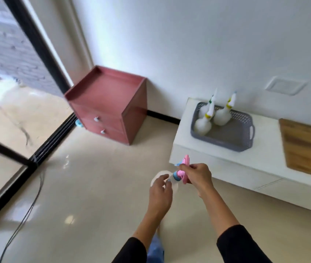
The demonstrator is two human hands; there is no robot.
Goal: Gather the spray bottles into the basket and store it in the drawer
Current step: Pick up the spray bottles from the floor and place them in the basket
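Note:
A clear spray bottle with a pink and blue trigger head (181, 172) is held over the floor, tilted on its side. My right hand (198, 177) grips the pink head. My left hand (160, 192) wraps the clear body from behind. A grey perforated basket (232, 136) stands on the white low cabinet (217, 160) to the right, with three pale spray bottles (210, 114) upright in its left end. The pink two-drawer cabinet (105, 107) stands in the corner ahead, both drawers closed.
A wooden board (306, 147) lies on the white cabinet right of the basket. A black cable (29, 207) runs across the glossy tile floor at left, beside the black sliding-door track (55, 137). Open floor lies between me and the pink cabinet.

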